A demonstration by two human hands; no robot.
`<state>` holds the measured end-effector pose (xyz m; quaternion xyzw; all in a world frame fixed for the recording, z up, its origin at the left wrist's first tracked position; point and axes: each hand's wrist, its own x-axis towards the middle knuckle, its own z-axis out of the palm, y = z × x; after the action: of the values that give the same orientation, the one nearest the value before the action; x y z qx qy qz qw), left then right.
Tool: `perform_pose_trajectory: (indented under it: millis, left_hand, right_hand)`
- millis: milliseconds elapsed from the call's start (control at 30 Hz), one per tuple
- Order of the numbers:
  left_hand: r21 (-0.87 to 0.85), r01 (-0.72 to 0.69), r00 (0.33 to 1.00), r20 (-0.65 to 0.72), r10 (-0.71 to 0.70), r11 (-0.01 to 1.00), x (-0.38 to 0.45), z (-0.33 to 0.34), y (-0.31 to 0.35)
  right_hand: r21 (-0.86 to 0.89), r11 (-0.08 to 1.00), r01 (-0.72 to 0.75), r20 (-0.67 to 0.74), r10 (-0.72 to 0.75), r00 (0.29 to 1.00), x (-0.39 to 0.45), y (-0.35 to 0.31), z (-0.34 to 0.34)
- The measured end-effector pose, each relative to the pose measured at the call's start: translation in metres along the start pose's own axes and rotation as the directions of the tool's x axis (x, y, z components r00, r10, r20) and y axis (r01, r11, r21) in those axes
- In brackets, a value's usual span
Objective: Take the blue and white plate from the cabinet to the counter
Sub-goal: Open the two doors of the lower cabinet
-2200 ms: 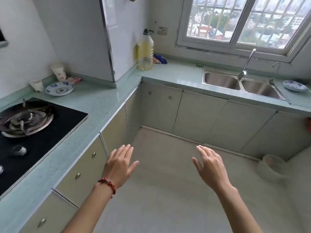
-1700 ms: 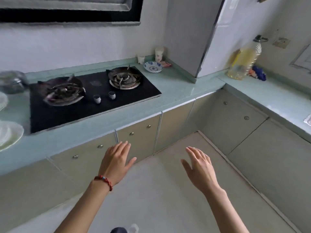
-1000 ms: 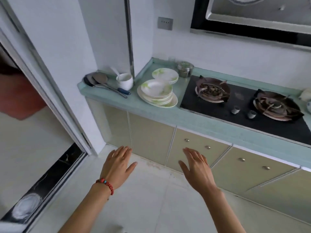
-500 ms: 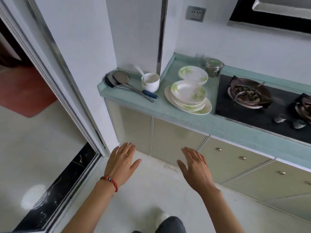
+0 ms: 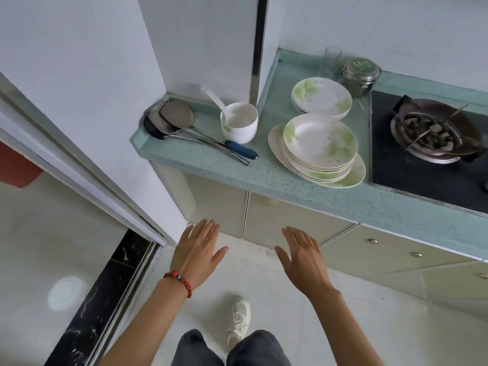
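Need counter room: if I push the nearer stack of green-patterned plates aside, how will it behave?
The nearer stack looks glazed ceramic, so probably heavy and breakable. Its smaller plates sit on a wider bottom plate and may slide on it. It likely glides on the smooth counter. Both hands are empty.

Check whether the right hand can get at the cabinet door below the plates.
Probably yes: the right hand hangs open and empty just in front of the shut cabinet door, nothing between them.

My counter point(image 5: 266, 178) is speckled green stone, polished. The plates point(image 5: 319, 141) are glossy ceramic; the tin point(image 5: 360, 72) and ladles point(image 5: 171, 120) shiny metal. Floor point(image 5: 369, 313) tiles gleam.
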<state>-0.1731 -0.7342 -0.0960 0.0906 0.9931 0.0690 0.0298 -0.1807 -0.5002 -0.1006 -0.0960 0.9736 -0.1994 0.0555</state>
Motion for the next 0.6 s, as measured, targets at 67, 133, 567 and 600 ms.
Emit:
perform_pose_trajectory:
  millis: [67, 133, 567, 600]
  left_hand:
    - [-0.006, -0.017, 1.000, 0.017, 0.017, 1.000, 0.015, 0.006, -0.011]
    - [-0.013, -0.033, 0.999, 0.042, 0.033, 0.999, 0.027, 0.014, -0.022]
    - [-0.384, -0.040, 0.999, 0.017, 0.051, 0.922, 0.121, 0.120, -0.047]
    - [-0.520, 0.029, 1.000, 0.021, -0.022, 0.854, 0.128, 0.128, -0.043]
  right_hand:
    - [0.010, 1.000, -0.012, 0.025, 0.012, 1.000, 0.016, -0.005, 0.010]
    - [0.023, 0.999, -0.037, 0.030, 0.037, 0.999, 0.028, -0.007, 0.020]
    - [0.502, 0.782, -0.368, -0.100, 0.476, 0.874, 0.111, -0.004, 0.116]
    - [0.690, 0.590, -0.420, -0.022, 0.597, 0.802, 0.122, -0.005, 0.124]
